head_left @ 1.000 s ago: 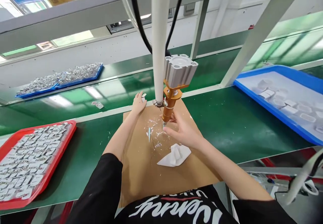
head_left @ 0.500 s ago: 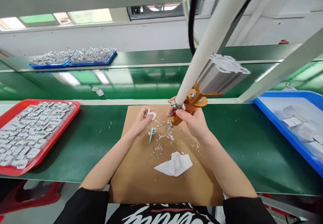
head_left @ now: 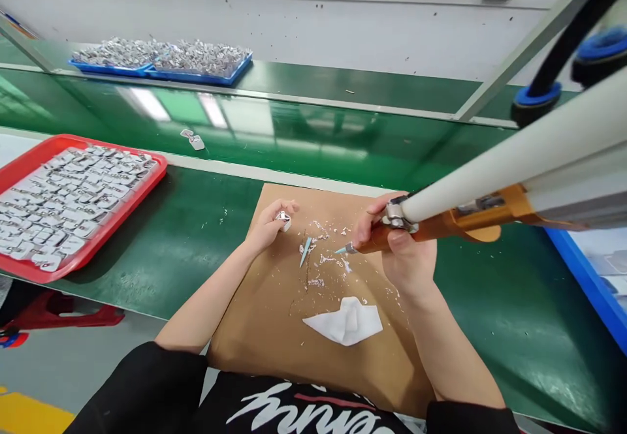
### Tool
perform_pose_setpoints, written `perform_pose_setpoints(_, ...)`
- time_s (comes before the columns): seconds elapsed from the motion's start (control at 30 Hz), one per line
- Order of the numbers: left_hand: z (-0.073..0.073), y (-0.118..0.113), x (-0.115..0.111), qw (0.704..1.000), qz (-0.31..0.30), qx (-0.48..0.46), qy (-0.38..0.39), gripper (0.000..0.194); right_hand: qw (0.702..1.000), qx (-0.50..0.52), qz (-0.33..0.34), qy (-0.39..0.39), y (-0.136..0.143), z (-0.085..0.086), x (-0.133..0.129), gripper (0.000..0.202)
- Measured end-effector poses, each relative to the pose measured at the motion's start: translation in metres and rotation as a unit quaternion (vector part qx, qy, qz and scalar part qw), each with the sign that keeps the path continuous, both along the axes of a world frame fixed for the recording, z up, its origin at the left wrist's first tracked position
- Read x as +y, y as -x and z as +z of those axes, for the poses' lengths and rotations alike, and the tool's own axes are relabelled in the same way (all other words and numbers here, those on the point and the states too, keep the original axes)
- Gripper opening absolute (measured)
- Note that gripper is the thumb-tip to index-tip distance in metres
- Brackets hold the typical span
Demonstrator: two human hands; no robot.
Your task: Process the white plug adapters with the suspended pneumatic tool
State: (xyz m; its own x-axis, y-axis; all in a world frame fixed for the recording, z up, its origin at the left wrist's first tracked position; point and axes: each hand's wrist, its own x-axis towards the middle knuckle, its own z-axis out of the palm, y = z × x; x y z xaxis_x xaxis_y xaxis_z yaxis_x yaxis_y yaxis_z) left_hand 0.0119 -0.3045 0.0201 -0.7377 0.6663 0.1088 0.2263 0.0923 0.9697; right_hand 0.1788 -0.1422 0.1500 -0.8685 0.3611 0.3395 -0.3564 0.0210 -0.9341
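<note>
Inside the right grip (head_left: 411,254), orange tool (head_left: 435,226)

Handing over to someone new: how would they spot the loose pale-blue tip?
On the green bench lies brown cardboard. Beyond the folded white sheet on it, among white scraps, lies the loose pale-blue tip. Unlike the similar tip on the orange tool in the right hand, it is attached to nothing.

A cardboard sheet (head_left: 264,356) lies on the desk (head_left: 196,225), a folded cloth (head_left: 347,322) on its nearer half, with a loose tip (head_left: 305,252) and scraps (head_left: 328,259) beyond. A parts-filled tray (head_left: 159,170) sits left of the sheet, a second tray (head_left: 590,284) at far right. Behind, at left, two heaped trays (head_left: 196,78) occupy a ledge (head_left: 343,88).
</note>
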Motion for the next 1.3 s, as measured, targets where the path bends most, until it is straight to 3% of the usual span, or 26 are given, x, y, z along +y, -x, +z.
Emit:
perform_pose_setpoints(0.1,0.01,0.0,-0.005,0.992,0.037,0.114,0.027,0.043,1.0,0.019,-0.011,-0.002,0.0,-0.003,0.004,0.032)
perform_pose_setpoints(0.2,0.023,-0.008,-0.011,0.956,0.048,0.266,0.111,0.054,0.999,0.025,-0.026,-0.013,0.001,-0.005,0.008,0.031)
perform_pose_setpoints(0.27,0.029,-0.016,-0.013,0.933,0.041,0.318,0.163,0.055,0.998,0.031,-0.04,-0.024,0.003,-0.005,0.009,0.03)
perform_pose_setpoints(0.37,0.03,-0.028,-0.011,0.914,0.067,0.334,0.222,0.046,0.997,0.036,-0.053,-0.032,0.004,-0.005,0.009,0.03)
perform_pose_setpoints(0.5,0.027,-0.028,-0.009,0.908,0.116,0.262,0.306,0.028,0.997,0.024,-0.066,-0.025,0.002,-0.005,0.007,0.034)
perform_pose_setpoints(0.67,0.037,-0.016,-0.017,0.94,0.067,0.227,0.247,0.031,0.999,0.038,-0.037,-0.009,0.0,-0.005,0.006,0.03)
perform_pose_setpoints(0.8,0.043,-0.015,-0.021,0.932,0.057,0.247,0.258,0.031,0.998,0.053,-0.034,0.008,0.001,-0.004,0.005,0.027)
perform_pose_setpoints(0.9,0.037,-0.012,-0.021,0.919,0.039,0.251,0.302,0.047,0.998,0.058,-0.035,0.009,0.002,-0.003,0.005,0.027)
perform_pose_setpoints(1.03,0.025,-0.012,-0.014,0.928,0.058,0.23,0.286,0.025,0.998,0.044,-0.043,0.01,0.001,-0.001,0.006,0.031)
perform_pose_setpoints(1.13,0.021,-0.027,-0.005,0.953,0.051,0.209,0.215,0.024,0.999,0.039,-0.023,0.028,0.002,-0.001,0.004,0.035)
perform_pose_setpoints(1.3,0.02,-0.07,0.008,0.983,-0.056,0.143,0.1,0.031,0.998,0.045,0.016,0.045,-0.001,-0.001,-0.003,0.039)
